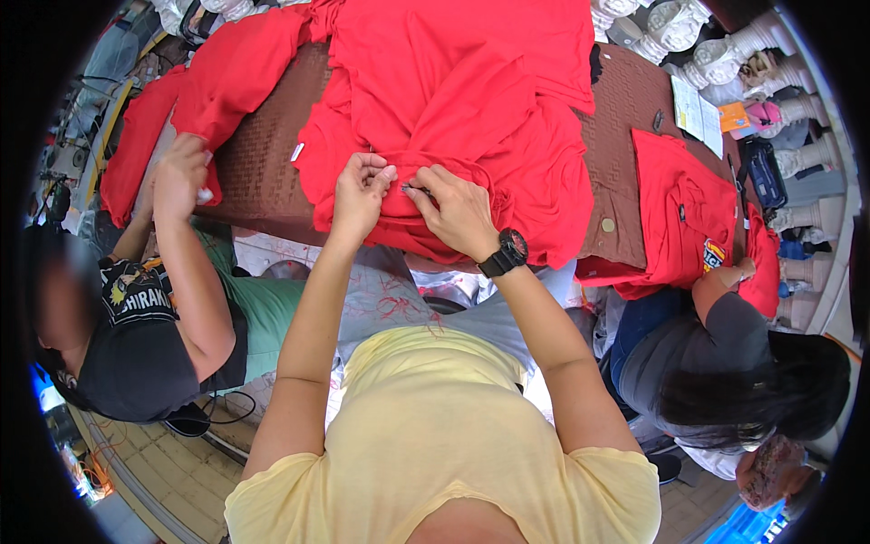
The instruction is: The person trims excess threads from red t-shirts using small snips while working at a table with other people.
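A heap of red shirts [453, 100] lies in front of me on a table with a brown cloth. My left hand [361, 195] is over its near edge, thumb and fingers pinched together; whatever is between them is too small to make out. Beside it, my right hand [458, 213] is closed on a small dark tool [407, 189], mostly hidden, whose tip points toward my left hand. A gathered fold of red cloth [426, 172] lies beneath both hands. A black watch [506, 253] is on my right wrist.
At the left, a person [163, 299] handles red cloth [227, 72]. At the right, another person [716, 363] has a hand at a red shirt [680, 208]. The brown tablecloth [263, 172] shows between the piles. White carved balusters [797, 163] and papers [696, 118] are at the far right.
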Demonstrator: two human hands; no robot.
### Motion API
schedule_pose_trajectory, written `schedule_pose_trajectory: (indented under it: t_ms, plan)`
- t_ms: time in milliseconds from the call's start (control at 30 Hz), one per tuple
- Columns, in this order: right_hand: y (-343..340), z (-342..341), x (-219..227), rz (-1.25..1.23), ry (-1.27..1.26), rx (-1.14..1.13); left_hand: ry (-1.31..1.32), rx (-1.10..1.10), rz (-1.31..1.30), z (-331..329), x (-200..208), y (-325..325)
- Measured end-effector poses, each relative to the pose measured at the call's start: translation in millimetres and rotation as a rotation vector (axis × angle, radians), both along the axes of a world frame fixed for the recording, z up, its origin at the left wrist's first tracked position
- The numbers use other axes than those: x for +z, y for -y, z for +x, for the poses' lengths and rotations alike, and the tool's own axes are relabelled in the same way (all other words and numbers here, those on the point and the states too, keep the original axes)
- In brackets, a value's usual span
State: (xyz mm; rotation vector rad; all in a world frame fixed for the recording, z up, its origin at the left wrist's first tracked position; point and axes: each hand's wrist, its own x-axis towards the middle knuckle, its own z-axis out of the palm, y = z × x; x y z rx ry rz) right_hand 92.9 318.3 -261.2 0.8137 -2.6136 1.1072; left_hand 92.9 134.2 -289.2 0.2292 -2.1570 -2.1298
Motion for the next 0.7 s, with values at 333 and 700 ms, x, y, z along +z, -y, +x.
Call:
schedule_pose_trajectory:
  t_ms: [333, 700]
  plan:
    - [11, -4, -3, -0.021, -0.046, -0.029, 0.042, -0.026, 0.082, -2, 4, 3]
    - [-6, -9, -6, -0.510, 0.448, 0.032, -0.113, -0.063, -0.831, 48, 45, -10]
